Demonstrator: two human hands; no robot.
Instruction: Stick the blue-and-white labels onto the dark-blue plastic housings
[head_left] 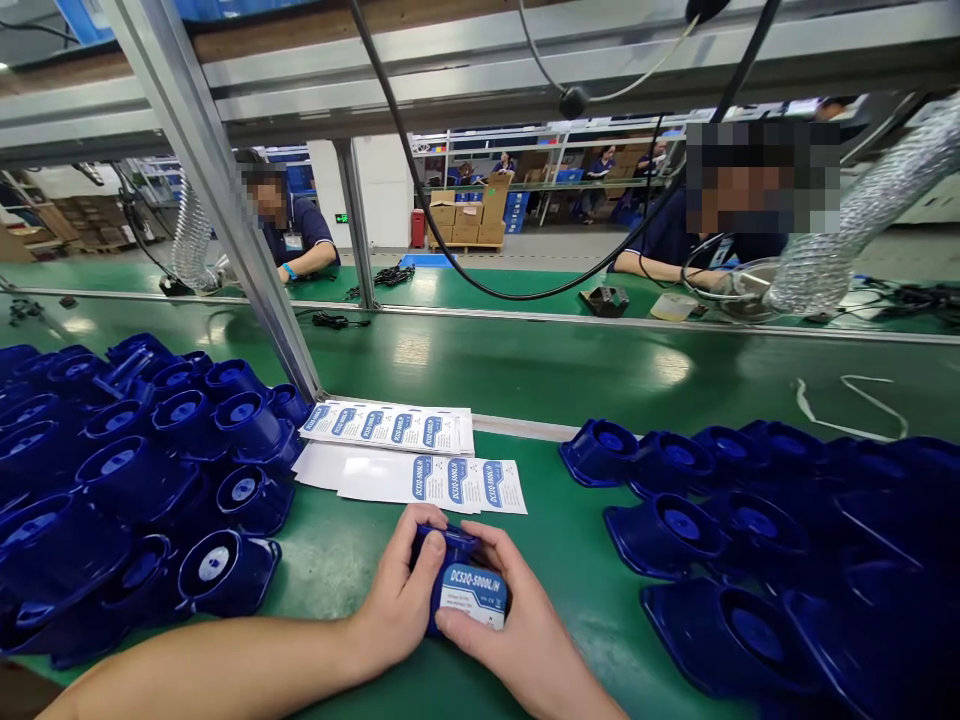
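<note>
Both my hands hold one dark blue plastic housing (459, 560) low in the middle of the green bench. My left hand (397, 595) wraps its left side. My right hand (517, 625) grips the right side, its thumb pressing on a white and blue label (474, 592) stuck to the housing's face. Just beyond lie sheets of the same labels (450, 482), one partly peeled, and a fuller sheet (390, 427) behind it.
A heap of blue housings (127, 470) fills the left, another heap (757, 540) the right. A slanted metal post (225, 210) rises at left. A green conveyor belt (570, 365) runs behind; two seated people work beyond it. Black cables and a foil hose (862, 220) hang overhead.
</note>
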